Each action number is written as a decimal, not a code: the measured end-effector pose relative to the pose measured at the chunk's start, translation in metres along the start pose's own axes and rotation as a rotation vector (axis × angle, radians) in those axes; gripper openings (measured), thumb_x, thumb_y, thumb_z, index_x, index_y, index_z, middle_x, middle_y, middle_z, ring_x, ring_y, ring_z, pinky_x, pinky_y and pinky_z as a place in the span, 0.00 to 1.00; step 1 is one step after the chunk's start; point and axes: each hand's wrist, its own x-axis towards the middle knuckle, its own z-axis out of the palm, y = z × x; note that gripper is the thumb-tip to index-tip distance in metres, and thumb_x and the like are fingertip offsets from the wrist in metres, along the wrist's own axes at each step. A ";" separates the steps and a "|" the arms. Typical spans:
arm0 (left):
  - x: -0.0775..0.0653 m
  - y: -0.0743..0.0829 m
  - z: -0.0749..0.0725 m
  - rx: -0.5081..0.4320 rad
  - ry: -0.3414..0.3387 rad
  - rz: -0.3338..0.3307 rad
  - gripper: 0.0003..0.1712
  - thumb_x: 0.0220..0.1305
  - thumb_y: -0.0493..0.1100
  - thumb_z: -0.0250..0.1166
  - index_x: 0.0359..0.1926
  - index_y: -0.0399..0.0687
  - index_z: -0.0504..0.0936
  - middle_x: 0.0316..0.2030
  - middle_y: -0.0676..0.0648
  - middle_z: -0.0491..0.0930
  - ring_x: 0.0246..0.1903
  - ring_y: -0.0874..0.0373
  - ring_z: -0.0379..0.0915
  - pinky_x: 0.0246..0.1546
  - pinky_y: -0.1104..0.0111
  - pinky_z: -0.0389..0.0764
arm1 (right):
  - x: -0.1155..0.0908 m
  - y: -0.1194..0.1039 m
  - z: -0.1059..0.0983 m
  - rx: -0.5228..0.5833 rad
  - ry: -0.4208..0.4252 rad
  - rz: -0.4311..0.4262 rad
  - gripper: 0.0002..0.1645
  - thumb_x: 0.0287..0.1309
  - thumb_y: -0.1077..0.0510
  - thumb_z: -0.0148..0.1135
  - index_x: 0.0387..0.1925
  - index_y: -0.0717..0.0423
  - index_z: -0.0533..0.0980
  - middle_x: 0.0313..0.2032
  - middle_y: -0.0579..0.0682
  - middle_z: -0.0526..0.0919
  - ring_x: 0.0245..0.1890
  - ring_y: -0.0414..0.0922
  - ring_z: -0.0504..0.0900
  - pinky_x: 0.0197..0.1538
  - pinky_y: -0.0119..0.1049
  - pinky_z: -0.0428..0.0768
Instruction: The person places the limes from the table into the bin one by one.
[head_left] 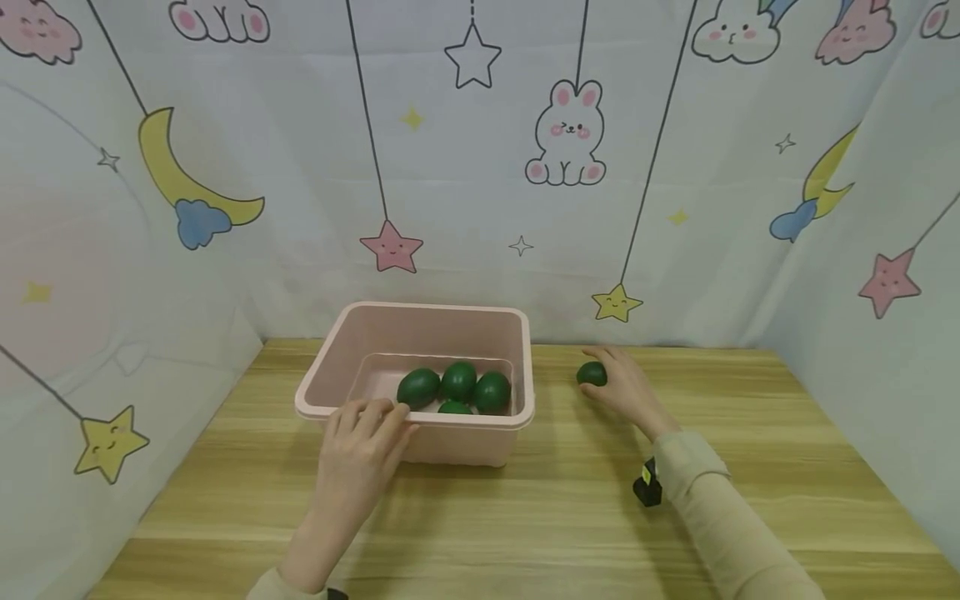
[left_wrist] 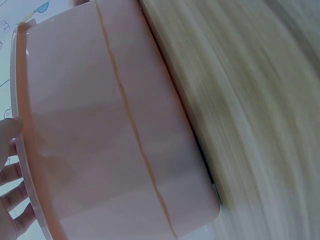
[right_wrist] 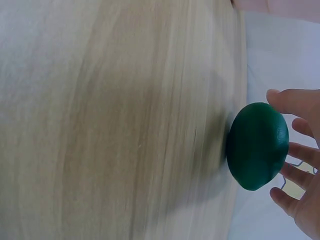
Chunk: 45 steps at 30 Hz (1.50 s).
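Note:
My left hand (head_left: 360, 442) grips the near rim of a pink plastic tub (head_left: 457, 442), thumb outside and fingers over the edge, as the left wrist view shows. Several dark green oval fruits (head_left: 459, 381), avocado-like and smooth, lie inside the tub. Right of it, another green oval fruit (right_wrist: 257, 146) is on the wooden table. Above and around its upper part is my right hand (head_left: 626, 387), its fingers spread. The thumb and a couple of fingertips come up to the fruit's surface; how firmly they touch cannot be told.
The tub stands near the table's back left, by a white cloth backdrop (head_left: 480, 192) printed with stars, rabbits and moons. A small black device (head_left: 647, 487) is at my right sleeve. Bare wood (head_left: 540, 533) shows across the front of the table.

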 end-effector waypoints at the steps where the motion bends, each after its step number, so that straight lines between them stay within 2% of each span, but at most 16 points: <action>1: 0.000 0.000 0.000 -0.002 0.000 0.000 0.22 0.70 0.57 0.50 0.39 0.47 0.83 0.35 0.46 0.79 0.40 0.45 0.72 0.40 0.55 0.73 | 0.000 0.001 0.000 0.002 -0.004 0.001 0.39 0.55 0.53 0.68 0.66 0.58 0.65 0.65 0.63 0.67 0.65 0.63 0.64 0.65 0.62 0.64; 9: 0.000 0.001 0.002 -0.007 -0.008 0.002 0.24 0.71 0.58 0.48 0.38 0.47 0.83 0.35 0.46 0.79 0.39 0.46 0.72 0.41 0.56 0.73 | -0.001 0.008 0.004 0.008 -0.032 0.030 0.39 0.55 0.54 0.68 0.66 0.59 0.65 0.65 0.62 0.66 0.66 0.64 0.64 0.66 0.62 0.63; 17: 0.000 0.002 0.003 -0.016 -0.022 0.001 0.17 0.65 0.54 0.56 0.39 0.48 0.83 0.35 0.46 0.79 0.39 0.46 0.72 0.42 0.56 0.73 | -0.001 0.012 0.007 0.018 -0.048 0.061 0.38 0.56 0.54 0.67 0.66 0.59 0.65 0.66 0.63 0.65 0.66 0.64 0.63 0.64 0.62 0.66; 25: 0.001 0.003 0.005 -0.023 0.016 0.005 0.21 0.69 0.56 0.52 0.37 0.46 0.83 0.34 0.45 0.79 0.38 0.45 0.72 0.41 0.56 0.72 | -0.001 0.013 0.006 0.029 -0.077 0.098 0.37 0.57 0.54 0.66 0.66 0.59 0.65 0.65 0.66 0.66 0.62 0.65 0.67 0.59 0.62 0.71; 35: 0.000 0.002 0.003 -0.008 -0.007 -0.005 0.23 0.71 0.58 0.49 0.38 0.47 0.82 0.35 0.46 0.79 0.39 0.46 0.72 0.41 0.56 0.73 | 0.000 0.013 0.003 0.030 -0.078 0.110 0.36 0.58 0.52 0.65 0.65 0.59 0.65 0.64 0.66 0.68 0.61 0.65 0.69 0.58 0.62 0.72; 45: 0.000 0.000 0.002 -0.006 0.010 0.002 0.22 0.70 0.57 0.50 0.37 0.47 0.82 0.35 0.45 0.79 0.38 0.45 0.73 0.40 0.55 0.73 | 0.003 0.007 -0.004 0.019 -0.046 0.088 0.36 0.58 0.52 0.66 0.65 0.58 0.66 0.62 0.65 0.71 0.57 0.64 0.73 0.54 0.59 0.75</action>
